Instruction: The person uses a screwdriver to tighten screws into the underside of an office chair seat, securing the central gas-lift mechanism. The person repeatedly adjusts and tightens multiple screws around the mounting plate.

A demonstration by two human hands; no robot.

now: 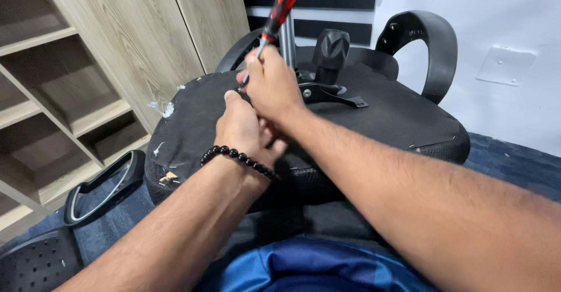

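Your screwdriver, red and black in the handle, stands tilted with its tip down at the underside of the upturned office chair seat, just left of the black metal mechanism plate bolted there. Your right hand is wrapped around the lower shaft, fingers closed tight on it; your left hand, with a black bead bracelet at the wrist, sits just below and against it, fingers curled in, though what they pinch is hidden from you behind the right hand. By the look of it you are mid-way on one fastener: the plate is still on the seat, one screw head shows on it, and whether the one under your tip is going in or out cannot be told. One armrest is mounted on the far side; another lies loose on the floor at the left, so that side looks unfinished.

The seat rests across your lap on a blue carpet, with a wooden shelf unit to the left and a white wall behind
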